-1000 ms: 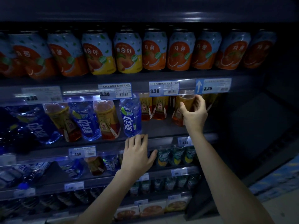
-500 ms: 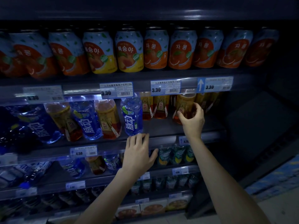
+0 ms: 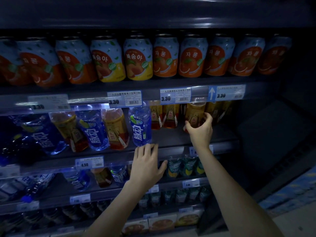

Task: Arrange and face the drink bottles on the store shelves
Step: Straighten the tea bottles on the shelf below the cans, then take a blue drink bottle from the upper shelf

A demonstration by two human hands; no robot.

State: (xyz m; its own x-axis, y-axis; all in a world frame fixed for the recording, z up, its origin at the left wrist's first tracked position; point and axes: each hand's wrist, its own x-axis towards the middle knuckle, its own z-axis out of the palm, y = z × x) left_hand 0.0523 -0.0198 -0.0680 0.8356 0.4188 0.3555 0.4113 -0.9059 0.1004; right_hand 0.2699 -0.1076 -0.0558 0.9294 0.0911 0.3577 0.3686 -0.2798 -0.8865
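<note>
The right hand (image 3: 201, 130) has its grip closed round the lower part of an amber plastic tea bottle with a yellow label (image 3: 195, 112), which stands upright on the dark second shelf (image 3: 171, 136), to the right of two like bottles. The left hand (image 3: 147, 165) lies open, fingers straight, its tips at that shelf's front edge just under a clear blue plastic drink bottle (image 3: 140, 124). Orange and yellow printed cans (image 3: 165, 55) line the shelf above.

Dim, bluish shelf scene through a wide-angle lens.
Glare streaks the price rail (image 3: 200, 92); the right side sinks into shadow, cans (image 3: 39, 62) bow at the left edge, and the lower shelves (image 3: 51, 204) blur.
</note>
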